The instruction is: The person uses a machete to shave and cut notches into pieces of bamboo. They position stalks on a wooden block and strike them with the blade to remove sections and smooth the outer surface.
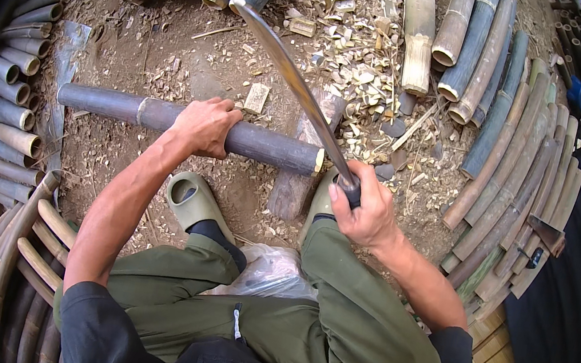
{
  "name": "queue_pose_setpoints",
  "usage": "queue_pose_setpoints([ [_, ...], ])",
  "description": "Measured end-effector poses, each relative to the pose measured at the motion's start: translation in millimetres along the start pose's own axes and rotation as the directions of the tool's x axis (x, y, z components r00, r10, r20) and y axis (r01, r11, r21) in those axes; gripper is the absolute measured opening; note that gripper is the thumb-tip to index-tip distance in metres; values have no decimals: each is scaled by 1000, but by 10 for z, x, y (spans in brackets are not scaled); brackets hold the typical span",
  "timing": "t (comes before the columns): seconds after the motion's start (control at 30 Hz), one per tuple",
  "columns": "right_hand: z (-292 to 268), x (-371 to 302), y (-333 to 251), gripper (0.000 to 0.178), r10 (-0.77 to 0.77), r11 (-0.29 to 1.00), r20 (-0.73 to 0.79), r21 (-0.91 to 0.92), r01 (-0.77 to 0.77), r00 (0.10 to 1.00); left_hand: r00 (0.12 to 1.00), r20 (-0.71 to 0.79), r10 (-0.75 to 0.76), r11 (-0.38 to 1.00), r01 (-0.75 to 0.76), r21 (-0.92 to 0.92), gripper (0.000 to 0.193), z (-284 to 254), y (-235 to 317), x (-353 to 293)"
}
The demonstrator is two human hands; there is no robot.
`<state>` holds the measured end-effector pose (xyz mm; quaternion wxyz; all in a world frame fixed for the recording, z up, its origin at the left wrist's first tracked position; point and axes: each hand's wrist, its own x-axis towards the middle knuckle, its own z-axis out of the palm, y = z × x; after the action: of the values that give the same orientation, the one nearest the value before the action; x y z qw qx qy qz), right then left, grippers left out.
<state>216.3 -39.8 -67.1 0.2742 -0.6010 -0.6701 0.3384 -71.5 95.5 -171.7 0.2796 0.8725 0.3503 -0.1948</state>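
My left hand (pixel 204 126) is wrapped over the middle of a dark bamboo pole (pixel 276 147) that lies crosswise in front of me. The pole's right end, with a pale cut rim, rests across a short wooden block (pixel 291 195) on the ground. In my right hand (pixel 368 208) is the dark handle of a machete (pixel 300 83). Its long, slightly curved blade points up and to the far left, above the pole's right end and apart from it. My fingers close fully round the handle.
Pale wood chips (pixel 360 69) litter the dirt beyond the block. Bamboo lengths lie in rows at the far side, along the left (pixel 16 94) and on the right (pixel 521 160). My feet in green clogs (pixel 203 207) stand near the pole. A clear plastic bag (pixel 268 270) lies between my legs.
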Motion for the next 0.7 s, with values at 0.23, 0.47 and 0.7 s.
queue_pose_setpoints([
  [0.23,34,-133,580,33,460,874,355,-344,-344,814,999,-54,0,999,-2,-35,43,-42,60,78],
  [0.47,144,-193,484,30,114,971,114,-221,-86,987,998,-64,1,1000,-3,-28,35,-22,119,-24],
  [0.7,17,-59,312,32,189,981,116,-64,-183,975,963,-269,10,997,10,72,38,161,129,-63],
])
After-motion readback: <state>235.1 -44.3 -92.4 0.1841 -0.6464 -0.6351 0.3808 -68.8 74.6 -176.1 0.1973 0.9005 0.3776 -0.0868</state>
